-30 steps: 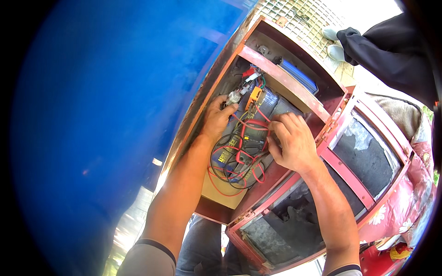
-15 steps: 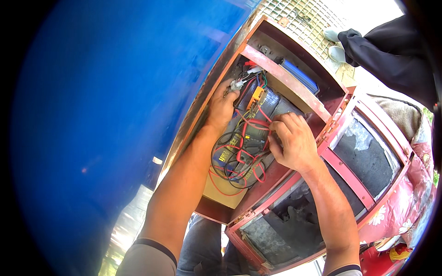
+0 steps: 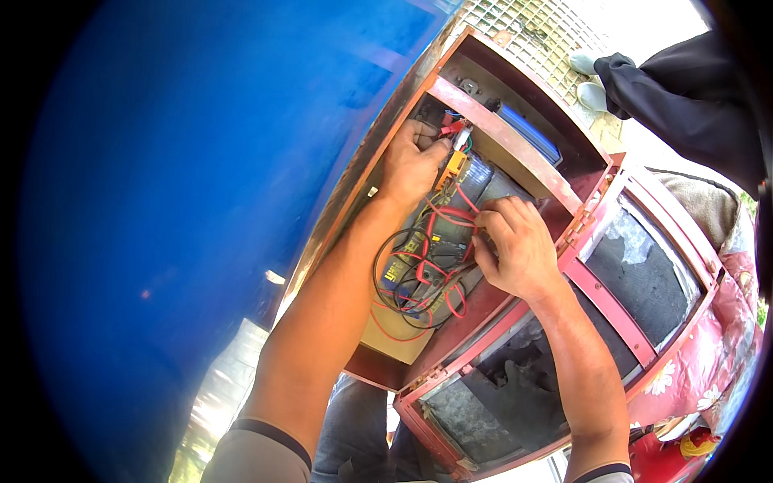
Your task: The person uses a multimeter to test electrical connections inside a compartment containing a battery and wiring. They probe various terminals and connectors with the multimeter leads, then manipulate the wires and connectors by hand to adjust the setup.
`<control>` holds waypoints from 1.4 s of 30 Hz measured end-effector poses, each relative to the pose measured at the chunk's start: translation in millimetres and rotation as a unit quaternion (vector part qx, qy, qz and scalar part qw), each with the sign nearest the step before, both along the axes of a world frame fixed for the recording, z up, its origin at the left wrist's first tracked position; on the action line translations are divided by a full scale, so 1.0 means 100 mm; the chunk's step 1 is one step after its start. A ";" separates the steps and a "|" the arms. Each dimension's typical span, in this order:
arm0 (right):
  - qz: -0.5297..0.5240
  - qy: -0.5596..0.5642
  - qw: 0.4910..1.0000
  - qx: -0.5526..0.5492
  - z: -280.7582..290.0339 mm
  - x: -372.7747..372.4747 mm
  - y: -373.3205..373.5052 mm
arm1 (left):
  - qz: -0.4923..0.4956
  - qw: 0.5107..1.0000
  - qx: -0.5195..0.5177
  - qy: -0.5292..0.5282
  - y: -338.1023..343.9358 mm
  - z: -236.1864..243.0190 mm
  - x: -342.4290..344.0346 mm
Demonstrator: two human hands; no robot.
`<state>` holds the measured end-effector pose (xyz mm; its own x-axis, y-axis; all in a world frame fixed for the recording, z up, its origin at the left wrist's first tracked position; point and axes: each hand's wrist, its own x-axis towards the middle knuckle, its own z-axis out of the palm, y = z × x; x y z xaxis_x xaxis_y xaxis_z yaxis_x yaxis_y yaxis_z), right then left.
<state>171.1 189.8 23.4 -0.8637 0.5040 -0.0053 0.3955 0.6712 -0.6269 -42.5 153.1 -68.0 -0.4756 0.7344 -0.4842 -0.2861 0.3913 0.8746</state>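
Observation:
My left hand reaches into the upper left of a red metal box, fingers curled beside a red connector and a white connector. What those fingers grip is hidden. Close below them is an orange plug with thin wires running from it. My right hand is at the box's right side, thumb and fingers pinched at red wires. Between the hands, a loose tangle of red and black wires lies over dark batteries with yellow print.
A cross bar spans the box, with a blue finned unit beyond it. The hinged lid lies folded to the right. A large blue surface stands left. Another person's dark-trousered leg is at upper right.
My left hand has shifted up and right, from white connectors at the box's left wall to beside the red connector. My right hand has stayed nearly still.

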 end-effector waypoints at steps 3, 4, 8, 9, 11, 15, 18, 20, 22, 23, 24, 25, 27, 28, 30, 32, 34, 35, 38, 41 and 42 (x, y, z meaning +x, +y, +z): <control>-0.001 0.003 1.000 0.001 -0.02 -0.01 -0.01 | -0.001 0.997 0.017 0.077 0.01 0.05 0.04; -0.002 0.005 1.000 0.001 -0.03 -0.01 -0.02 | -0.008 0.994 0.015 0.106 0.00 0.08 0.04; -0.001 0.003 1.000 0.005 -0.02 -0.04 -0.04 | -0.099 0.957 0.140 0.234 -0.17 0.14 -0.02; -0.002 0.003 1.000 0.008 -0.02 -0.04 -0.04 | -0.101 0.959 0.156 0.215 -0.22 0.17 0.00; 0.000 -0.002 1.000 0.013 -0.02 -0.02 -0.05 | -0.127 0.952 0.140 0.239 -0.31 0.23 -0.01; -0.006 0.003 1.000 0.021 -0.02 -0.01 -0.01 | -0.170 0.942 0.141 0.253 -0.30 0.23 -0.13; -0.001 0.005 1.000 0.017 -0.05 0.00 -0.02 | -0.200 0.934 0.151 0.256 -0.28 0.21 -0.14; -0.004 0.005 1.000 0.023 -0.05 0.01 0.02 | -0.199 0.940 0.137 0.241 -0.27 0.17 -0.11; -0.004 0.010 1.000 0.014 -0.09 0.01 -0.03 | -0.196 0.942 0.174 0.210 -0.29 0.13 -0.11; -0.008 0.016 1.000 0.019 -0.09 0.02 -0.04 | -0.183 0.948 0.169 0.197 -0.29 0.11 -0.08; -0.009 0.013 1.000 0.017 -0.10 0.03 -0.04 | -0.168 0.955 0.163 0.185 -0.29 0.10 -0.05; -0.009 0.010 1.000 0.016 -0.11 0.03 -0.04 | -0.169 0.953 0.158 0.193 -0.31 0.10 -0.04; -0.009 0.005 1.000 0.013 -0.10 0.02 -0.05 | -0.172 0.950 0.153 0.213 -0.30 0.08 -0.04; -0.009 0.006 1.000 0.009 -0.09 0.02 -0.05 | -0.172 0.950 0.143 0.217 -0.32 0.08 -0.04; -0.012 0.008 1.000 0.006 -0.07 0.01 -0.06 | -0.172 0.951 0.128 0.223 -0.33 0.10 -0.01; -0.006 0.013 1.000 0.001 -0.06 -0.01 -0.06 | -0.178 0.932 0.133 0.286 -0.32 0.11 -0.02; 0.010 0.012 1.000 -0.005 -0.05 0.01 -0.05 | -0.176 0.942 0.121 0.257 -0.30 0.12 -0.04; 0.027 0.011 1.000 0.012 -0.04 0.03 -0.05 | -0.174 0.960 0.106 0.193 -0.27 0.15 -0.05; 0.068 0.008 0.995 0.077 0.12 0.09 -0.05 | -0.129 0.985 0.102 0.058 -0.19 0.22 -0.10; -0.001 -0.021 0.995 0.093 0.14 0.21 -0.05 | -0.106 0.991 0.074 -0.040 -0.20 0.27 -0.12; -0.041 -0.036 0.995 0.089 0.12 0.25 -0.05 | -0.104 0.992 0.072 -0.018 -0.17 0.19 -0.11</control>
<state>196.5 184.7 35.8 -0.8197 0.5720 0.0298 0.4936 0.7319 -0.4698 -53.6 135.8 -49.3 -0.2911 0.8775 -0.3811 -0.2455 0.3165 0.9163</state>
